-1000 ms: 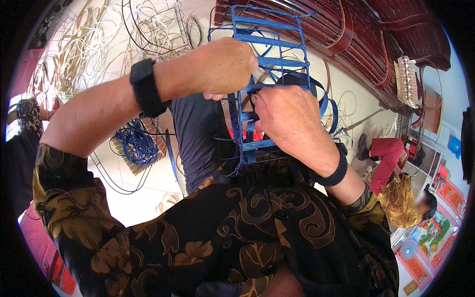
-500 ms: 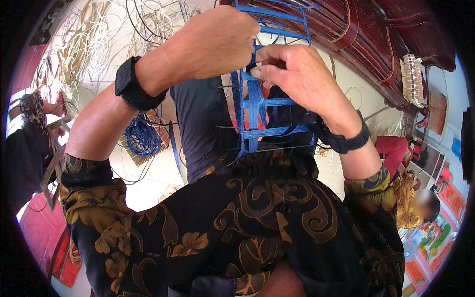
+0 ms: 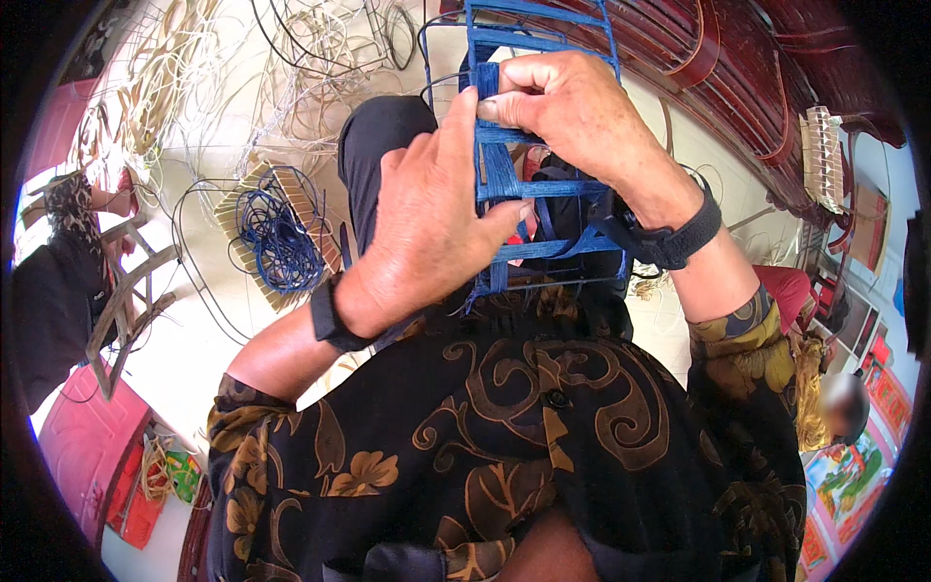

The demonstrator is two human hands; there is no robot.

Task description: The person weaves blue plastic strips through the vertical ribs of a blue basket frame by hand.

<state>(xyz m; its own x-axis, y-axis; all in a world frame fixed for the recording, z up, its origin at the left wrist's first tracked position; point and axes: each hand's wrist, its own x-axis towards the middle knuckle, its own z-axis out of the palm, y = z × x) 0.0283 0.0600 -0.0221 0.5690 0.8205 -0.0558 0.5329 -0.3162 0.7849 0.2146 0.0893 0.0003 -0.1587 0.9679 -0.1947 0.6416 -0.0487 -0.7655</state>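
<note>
A blue-wrapped rack (image 3: 567, 188) lay at the upper centre of the frame. There the right hand (image 3: 582, 112) pinched a blue strip (image 3: 488, 80) between thumb and forefinger. The left hand (image 3: 427, 204) spread thumb and forefinger along the rack's left edge; whether its hidden fingers gripped could not be told.

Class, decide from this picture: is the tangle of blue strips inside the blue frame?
No: the blue tangle lies on a tan slatted piece, left of the blue frame.
</note>
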